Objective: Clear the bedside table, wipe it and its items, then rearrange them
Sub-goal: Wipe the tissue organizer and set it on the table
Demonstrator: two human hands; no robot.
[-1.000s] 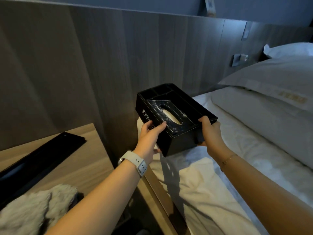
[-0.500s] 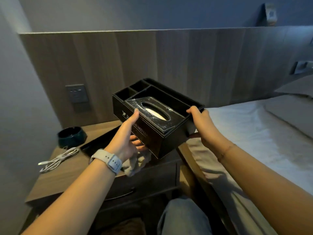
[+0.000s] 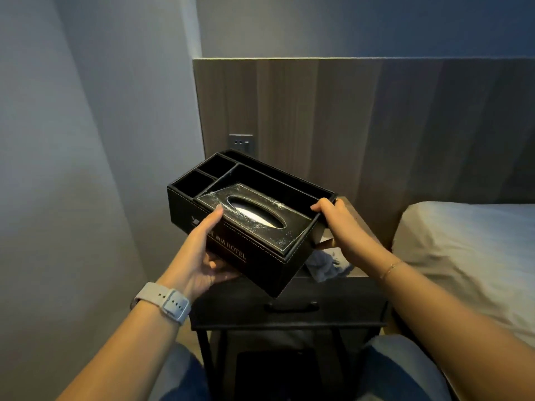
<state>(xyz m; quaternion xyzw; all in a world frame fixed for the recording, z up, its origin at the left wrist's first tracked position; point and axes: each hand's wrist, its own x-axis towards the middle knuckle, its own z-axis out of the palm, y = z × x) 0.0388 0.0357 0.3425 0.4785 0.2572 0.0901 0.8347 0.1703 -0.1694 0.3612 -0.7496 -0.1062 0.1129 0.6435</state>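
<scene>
A black leather tissue box organiser (image 3: 260, 244) with an oval slot, side compartments and gold "HOTEL" lettering hangs tilted in the air above the bedside table (image 3: 289, 311). My left hand (image 3: 202, 256) grips its near left corner, thumb on the lid and fingers underneath. At the box's right end my right hand (image 3: 344, 227) holds the rim, fingers curled over the edge. A grey cloth (image 3: 324, 264) lies on the tabletop, partly hidden by the box. Most of the tabletop is covered from view.
The table has a dark drawer front with a handle (image 3: 292, 307). A wall socket (image 3: 241, 143) sits on the wooden headboard panel (image 3: 376, 125) behind. The bed (image 3: 469, 256) lies to the right, a grey wall to the left. My knees show at the bottom.
Both hands have carried the box from over the bed leftward to above the bedside table. The view has swung left with it, and the pillows have left the frame.
</scene>
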